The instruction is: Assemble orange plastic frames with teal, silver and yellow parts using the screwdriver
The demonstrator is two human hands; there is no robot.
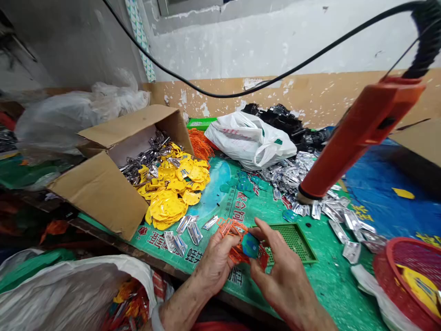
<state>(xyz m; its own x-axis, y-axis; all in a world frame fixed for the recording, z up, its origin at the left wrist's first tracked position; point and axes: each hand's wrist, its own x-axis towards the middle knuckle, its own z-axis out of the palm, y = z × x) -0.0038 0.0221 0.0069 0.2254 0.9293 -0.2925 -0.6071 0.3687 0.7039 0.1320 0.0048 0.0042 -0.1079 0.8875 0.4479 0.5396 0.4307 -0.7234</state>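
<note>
My left hand [218,257] is closed around an orange plastic piece [234,226] with an open, frame-like shape. Against it sits a small blue-green plastic disc [250,245], facing up. My right hand [280,266] curls round the disc from the other side, thumb below and index finger above its edge; its other fingertips are partly hidden. A red piece [263,258] shows between the disc and my right palm. Just beyond my hands lies a shallow green mesh tray [298,241]. Several silver metal clips [195,232] lie left of my left hand.
A tipped cardboard box [103,188] spills yellow plastic pieces [167,207] at left. Behind lie a white plastic bag [251,138] and silver parts [289,172]. An orange-red tool [361,138] hangs on the right, above a red basket [389,276]. A sack [86,280] stands lower left.
</note>
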